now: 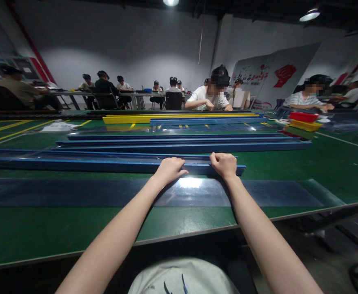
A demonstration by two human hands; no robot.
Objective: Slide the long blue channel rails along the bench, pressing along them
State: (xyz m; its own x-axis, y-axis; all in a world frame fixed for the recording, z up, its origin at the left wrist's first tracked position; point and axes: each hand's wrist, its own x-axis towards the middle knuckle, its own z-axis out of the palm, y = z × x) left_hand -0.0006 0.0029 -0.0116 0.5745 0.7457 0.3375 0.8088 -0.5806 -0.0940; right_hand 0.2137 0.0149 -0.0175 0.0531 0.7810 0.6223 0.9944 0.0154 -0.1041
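Observation:
A long blue channel strip lies across the green table in front of me, with a see-through layer along its trough. My left hand grips its near wall, fingers curled over the edge and thumb on the near side. Close to the strip's right end, my right hand is closed over the same wall; its fingertips are hidden. Nearer to me, under my forearms, a clear plastic sheet lies flat and reflects the light.
Several more blue strips lie just beyond, with a yellow strip farther back. Red and yellow bins stand at the right. Across the table a person bends over work; other people sit behind.

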